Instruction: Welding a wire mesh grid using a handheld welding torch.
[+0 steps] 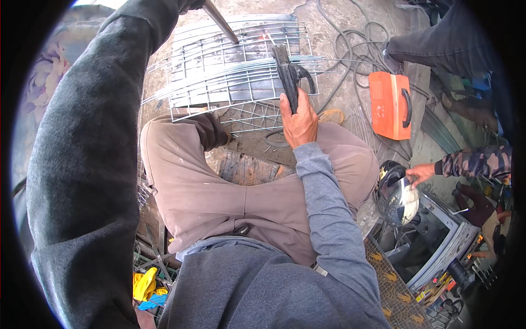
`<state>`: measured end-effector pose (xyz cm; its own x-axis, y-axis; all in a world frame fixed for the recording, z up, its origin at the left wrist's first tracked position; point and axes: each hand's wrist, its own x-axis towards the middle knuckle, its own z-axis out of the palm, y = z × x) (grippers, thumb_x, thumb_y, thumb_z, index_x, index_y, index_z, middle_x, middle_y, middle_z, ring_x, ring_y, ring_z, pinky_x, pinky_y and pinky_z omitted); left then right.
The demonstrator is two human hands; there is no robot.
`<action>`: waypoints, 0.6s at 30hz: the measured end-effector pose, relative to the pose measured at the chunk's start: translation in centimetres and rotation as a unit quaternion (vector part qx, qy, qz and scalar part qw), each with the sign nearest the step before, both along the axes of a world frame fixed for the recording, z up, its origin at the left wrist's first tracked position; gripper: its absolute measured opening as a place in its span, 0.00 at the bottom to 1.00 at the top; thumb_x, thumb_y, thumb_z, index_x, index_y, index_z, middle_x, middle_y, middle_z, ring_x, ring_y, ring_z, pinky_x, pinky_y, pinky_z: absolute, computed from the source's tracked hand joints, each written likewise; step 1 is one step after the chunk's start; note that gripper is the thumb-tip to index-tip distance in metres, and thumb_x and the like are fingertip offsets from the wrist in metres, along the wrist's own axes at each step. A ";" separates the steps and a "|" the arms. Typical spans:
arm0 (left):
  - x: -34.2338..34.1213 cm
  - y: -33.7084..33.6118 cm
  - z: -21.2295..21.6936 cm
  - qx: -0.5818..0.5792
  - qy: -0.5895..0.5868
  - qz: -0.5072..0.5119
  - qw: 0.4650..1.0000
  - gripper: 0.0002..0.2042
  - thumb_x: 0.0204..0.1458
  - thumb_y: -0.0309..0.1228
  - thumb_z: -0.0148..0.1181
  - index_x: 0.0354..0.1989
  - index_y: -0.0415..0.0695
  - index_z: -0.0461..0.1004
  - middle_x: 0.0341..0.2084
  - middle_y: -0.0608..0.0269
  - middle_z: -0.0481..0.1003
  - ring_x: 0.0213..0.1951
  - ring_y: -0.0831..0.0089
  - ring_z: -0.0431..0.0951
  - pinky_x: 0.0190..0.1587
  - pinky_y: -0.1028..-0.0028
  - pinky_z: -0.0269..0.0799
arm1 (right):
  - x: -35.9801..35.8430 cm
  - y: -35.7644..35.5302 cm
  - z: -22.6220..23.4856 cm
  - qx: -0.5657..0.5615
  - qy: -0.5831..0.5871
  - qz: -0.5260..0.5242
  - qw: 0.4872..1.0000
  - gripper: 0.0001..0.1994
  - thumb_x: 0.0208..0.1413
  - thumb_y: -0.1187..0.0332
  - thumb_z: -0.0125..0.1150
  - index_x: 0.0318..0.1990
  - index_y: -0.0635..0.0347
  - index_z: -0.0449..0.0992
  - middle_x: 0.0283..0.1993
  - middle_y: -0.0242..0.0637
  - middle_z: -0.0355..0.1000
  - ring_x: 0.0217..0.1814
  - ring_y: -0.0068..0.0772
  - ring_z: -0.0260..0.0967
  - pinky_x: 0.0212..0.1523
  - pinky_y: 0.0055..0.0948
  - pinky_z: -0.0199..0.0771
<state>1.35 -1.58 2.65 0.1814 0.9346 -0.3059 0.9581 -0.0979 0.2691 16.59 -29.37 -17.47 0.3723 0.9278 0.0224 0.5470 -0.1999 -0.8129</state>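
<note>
My right hand is closed around the handle of a black welding electrode holder. A thin electrode sticks out of its far end, and a small reddish glow shows beside the tip. Below it lies a wire mesh of crossed metal rods, with a bundle of long rods running across. At the upper edge my left hand, dark and mostly cut off by the frame, is at a metal bar and seems to grip it. The bar slants down to the mesh.
An orange box-shaped machine with a black handle stands at right, near coiled cables. Another person's hand touches a helmet. Another person's leg is at upper right. Yellow cloth lies at lower left.
</note>
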 end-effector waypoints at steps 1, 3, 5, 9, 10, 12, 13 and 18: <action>0.4 -0.4 0.3 -0.022 -0.062 0.085 0.994 0.18 0.63 0.36 0.50 0.29 0.33 0.77 0.20 0.50 0.76 0.18 0.61 0.80 0.19 0.61 0.75 | 0.1 0.0 -0.1 0.000 -0.001 0.002 1.000 0.22 0.63 0.57 0.61 0.58 0.64 0.71 0.48 0.58 0.77 0.47 0.63 0.76 0.47 0.48 0.77; 0.0 0.1 -0.1 -0.013 -0.050 0.035 0.998 0.19 0.62 0.37 0.50 0.28 0.33 0.76 0.20 0.51 0.76 0.18 0.61 0.79 0.19 0.61 0.75 | -0.1 0.1 0.0 0.000 0.000 0.007 1.000 0.23 0.63 0.57 0.61 0.58 0.64 0.71 0.49 0.58 0.76 0.47 0.63 0.76 0.47 0.48 0.78; -0.8 0.7 -0.5 -0.003 -0.036 -0.013 0.999 0.19 0.62 0.38 0.51 0.28 0.33 0.76 0.19 0.51 0.75 0.17 0.61 0.79 0.18 0.60 0.74 | -0.6 0.2 0.4 -0.022 0.002 0.035 0.999 0.24 0.63 0.56 0.61 0.58 0.64 0.71 0.49 0.58 0.76 0.48 0.62 0.76 0.48 0.48 0.78; -0.3 0.4 -0.3 -0.007 -0.065 0.033 0.997 0.20 0.61 0.41 0.52 0.26 0.33 0.76 0.18 0.51 0.76 0.17 0.61 0.79 0.18 0.59 0.73 | -1.0 0.3 0.3 -0.026 -0.003 0.049 0.998 0.24 0.63 0.55 0.61 0.59 0.64 0.70 0.49 0.59 0.76 0.49 0.62 0.77 0.48 0.48 0.78; -0.1 0.2 -0.2 -0.011 -0.058 0.057 0.997 0.21 0.61 0.41 0.52 0.26 0.33 0.76 0.18 0.51 0.76 0.18 0.61 0.79 0.18 0.59 0.73 | -1.0 0.3 0.2 -0.029 -0.002 0.052 0.998 0.24 0.63 0.55 0.61 0.59 0.64 0.70 0.49 0.59 0.77 0.49 0.62 0.77 0.48 0.48 0.78; -0.1 0.2 -0.2 -0.009 -0.070 0.067 0.995 0.21 0.61 0.41 0.52 0.26 0.33 0.76 0.18 0.51 0.76 0.18 0.61 0.79 0.19 0.59 0.74 | -1.1 0.4 0.1 -0.031 0.000 0.055 0.998 0.24 0.63 0.55 0.60 0.59 0.64 0.70 0.49 0.59 0.77 0.49 0.61 0.77 0.48 0.48 0.78; -0.2 0.1 -0.3 -0.006 -0.082 0.077 0.994 0.21 0.61 0.41 0.52 0.26 0.33 0.76 0.18 0.51 0.76 0.17 0.60 0.79 0.19 0.59 0.74 | -1.1 0.5 0.1 -0.037 0.002 0.060 0.997 0.24 0.64 0.54 0.60 0.59 0.64 0.70 0.48 0.58 0.77 0.48 0.61 0.77 0.47 0.48 0.79; -0.7 0.5 -0.5 0.000 -0.078 0.025 0.997 0.21 0.61 0.41 0.52 0.26 0.34 0.76 0.18 0.51 0.76 0.17 0.60 0.79 0.19 0.58 0.74 | -1.3 0.5 -0.3 -0.031 -0.015 0.073 0.997 0.25 0.64 0.53 0.59 0.59 0.63 0.70 0.48 0.58 0.77 0.47 0.61 0.77 0.46 0.49 0.79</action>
